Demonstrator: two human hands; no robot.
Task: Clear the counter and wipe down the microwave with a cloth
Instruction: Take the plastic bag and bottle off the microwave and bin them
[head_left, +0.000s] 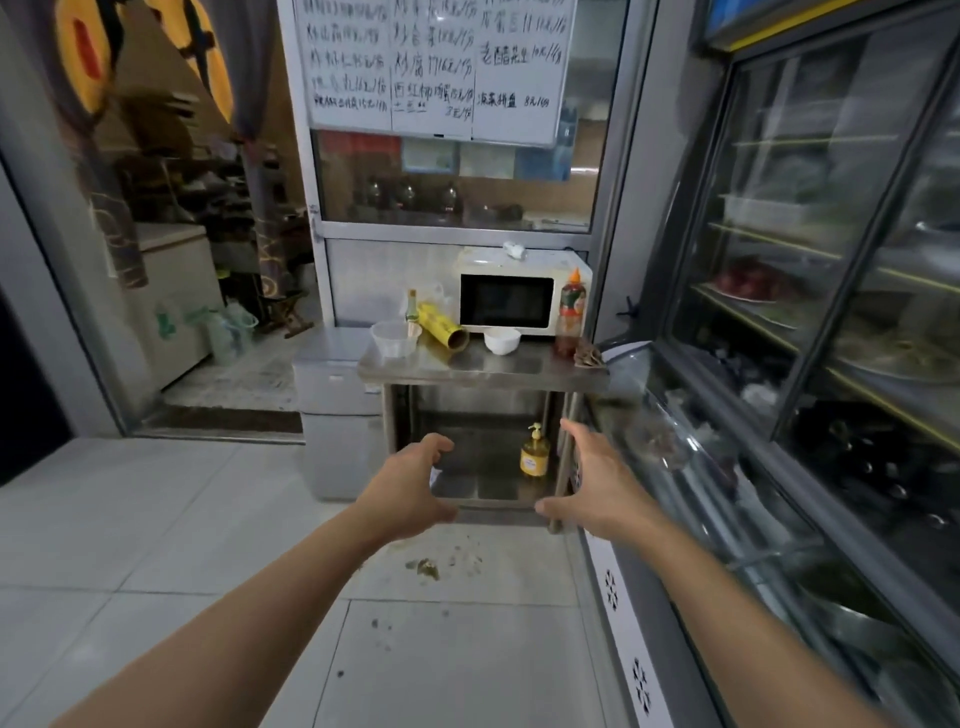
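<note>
Ahead on the steel desk (483, 366), my spread, empty left hand (410, 486) and right hand (597, 480) could topple the tall red-capped sauce bottle (570, 312)

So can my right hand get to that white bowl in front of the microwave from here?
Probably not yet. The right hand is open and empty, well short of the white bowl on the counter; nothing blocks the way once you step closer.

A steel counter (441, 370) carried a microwave (511, 301) at the far side, a clear tub (393, 339) and yellow roll (441, 326) left, a white bowl (502, 340) near, and a sauce bottle (570, 312) right.
</note>
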